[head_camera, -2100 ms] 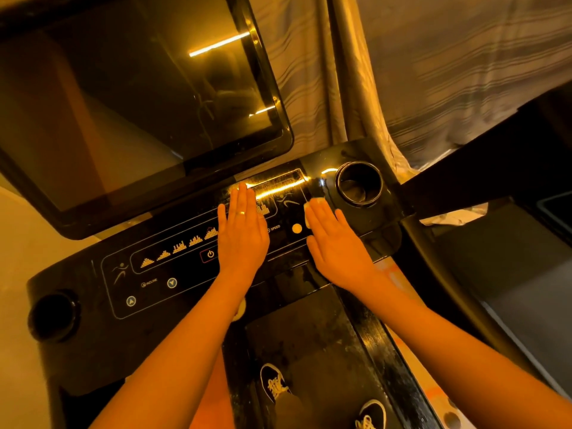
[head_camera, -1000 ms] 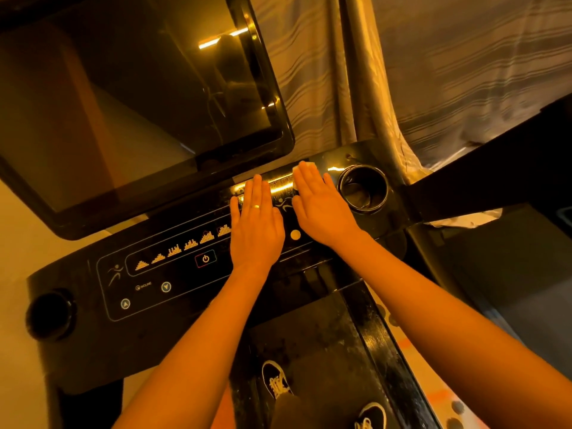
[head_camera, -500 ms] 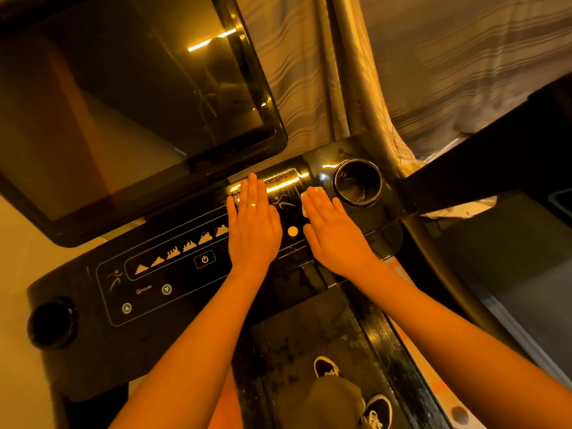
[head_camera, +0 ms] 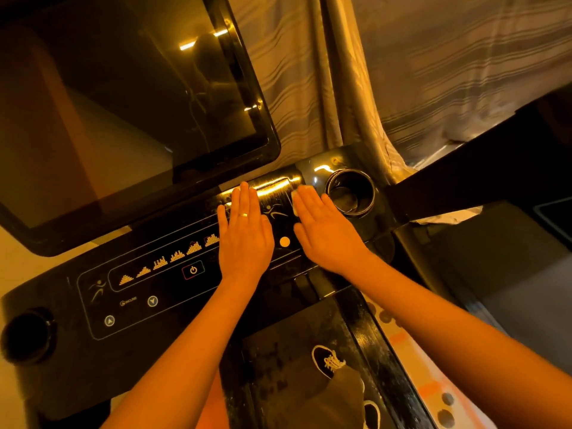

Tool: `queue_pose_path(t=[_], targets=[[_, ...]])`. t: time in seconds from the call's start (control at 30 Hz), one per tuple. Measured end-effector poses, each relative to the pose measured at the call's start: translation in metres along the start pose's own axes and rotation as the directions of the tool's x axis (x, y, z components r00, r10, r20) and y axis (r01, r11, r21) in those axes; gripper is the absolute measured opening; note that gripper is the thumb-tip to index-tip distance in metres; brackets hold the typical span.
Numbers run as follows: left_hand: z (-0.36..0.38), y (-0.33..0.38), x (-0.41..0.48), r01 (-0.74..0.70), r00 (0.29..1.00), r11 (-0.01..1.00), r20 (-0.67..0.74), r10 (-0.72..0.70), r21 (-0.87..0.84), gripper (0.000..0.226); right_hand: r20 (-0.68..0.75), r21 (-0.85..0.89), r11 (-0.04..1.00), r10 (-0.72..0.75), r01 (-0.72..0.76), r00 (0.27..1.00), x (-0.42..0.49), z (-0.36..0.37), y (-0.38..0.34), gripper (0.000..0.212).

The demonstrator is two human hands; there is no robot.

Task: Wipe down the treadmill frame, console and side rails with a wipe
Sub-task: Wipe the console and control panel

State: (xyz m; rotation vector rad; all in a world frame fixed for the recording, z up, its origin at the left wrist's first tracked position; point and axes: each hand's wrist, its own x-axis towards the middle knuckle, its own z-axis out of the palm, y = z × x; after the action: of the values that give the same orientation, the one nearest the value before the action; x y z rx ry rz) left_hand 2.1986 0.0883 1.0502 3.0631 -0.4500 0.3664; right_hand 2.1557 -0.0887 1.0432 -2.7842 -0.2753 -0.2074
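The black treadmill console (head_camera: 161, 286) with lit program icons and a power button spans the middle of the view, under a big dark screen (head_camera: 123, 113). My left hand (head_camera: 244, 236), a ring on one finger, lies flat on the panel's middle with straight fingers. My right hand (head_camera: 325, 233) presses flat on a pale wipe (head_camera: 305, 189), only an edge of which peeks out past the fingertips, just left of the right cup holder (head_camera: 351, 193).
A second cup holder (head_camera: 28, 335) sits at the console's left end. The belt deck (head_camera: 297, 351) and right side rail (head_camera: 383, 366) run below, with my shoes (head_camera: 328, 360) on the deck. A striped curtain (head_camera: 433, 57) hangs behind. A dark arm (head_camera: 464, 171) extends right.
My right hand slid the wipe up toward the panel's top edge, back down, and now sits a little higher beside the cup holder. My left hand stays flat in place.
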Motion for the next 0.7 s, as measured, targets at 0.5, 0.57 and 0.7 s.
queue_pose_path(t=[0.5, 0.57, 0.7], targets=[[0.000, 0.002, 0.001, 0.019, 1.000, 1.000, 0.014, -0.019, -0.013, 0.060, 0.015, -0.027, 0.999, -0.026, 0.027, 1.000, -0.029, 0.003, 0.008, 0.064], [0.000, 0.002, 0.002, 0.017, 1.000, 1.000, 0.014, -0.017, -0.015, 0.059, -0.005, -0.058, 0.998, -0.022, 0.022, 1.000, -0.016, -0.001, 0.007, 0.063], [0.000, 0.001, 0.001, 0.016, 1.000, 1.000, 0.014, -0.016, -0.025, 0.057, -0.013, -0.032, 0.999, -0.004, 0.004, 1.000, 0.000, 0.000, 0.010, 0.064]])
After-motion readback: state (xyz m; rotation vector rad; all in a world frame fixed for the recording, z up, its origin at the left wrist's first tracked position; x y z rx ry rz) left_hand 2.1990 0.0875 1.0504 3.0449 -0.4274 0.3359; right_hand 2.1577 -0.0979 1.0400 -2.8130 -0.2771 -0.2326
